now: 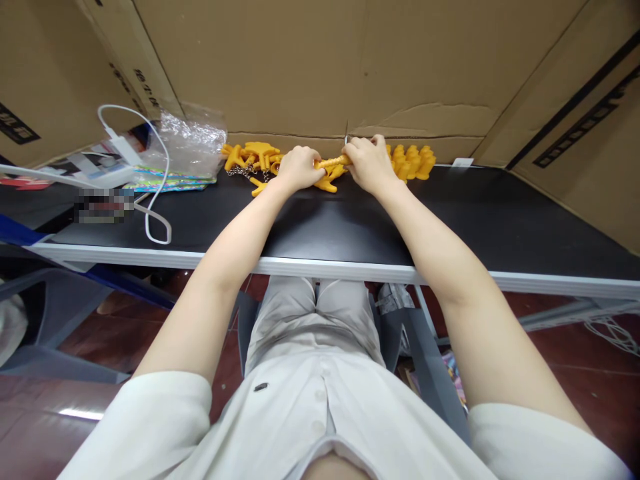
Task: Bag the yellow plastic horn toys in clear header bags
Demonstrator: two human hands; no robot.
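Note:
My left hand and my right hand are at the back of the black table, closed around opposite ends of a yellow rod with a spiral-ridged surface. The rod lies roughly level between them; its ends are hidden in my fingers. Left of my left hand is a pile of yellow T-shaped handles, with thin metal chains among them. More yellow pieces lie just under the rod. Beside my right hand, several yellow knobbed caps stand upright in a group.
Tall cardboard walls the back and sides. At left lie a clear plastic bag, colourful flat packets and a looped white cable. A metal edge runs along the front of the black table.

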